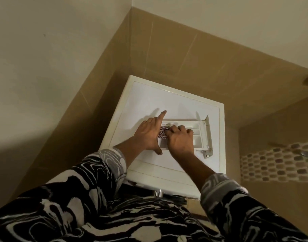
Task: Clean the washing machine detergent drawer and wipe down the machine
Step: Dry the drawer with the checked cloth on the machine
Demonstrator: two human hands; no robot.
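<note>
Detergent drawer [193, 133] loose on washing machine [167, 102] top. Left hand [148, 135] spread, bracing; right hand [180, 138] fingers curled, pinching cloth [162, 134]. Risk: hard scrubbing slides drawer right, off edge.

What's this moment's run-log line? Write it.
stage: wiping drawer | drawer: on washing machine | left hand: braces drawer | right hand: grips cloth inside drawer

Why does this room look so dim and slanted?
In the head view the wide-angle lens tilts and bends the walls; light is brightest on the washing machine top, while the lower left corner goes dark; the left hand throws a soft shadow up and left, so the lamp probably sits behind and right; the right hand gripping the cloth looks sharp, the near sleeves softer.
</note>
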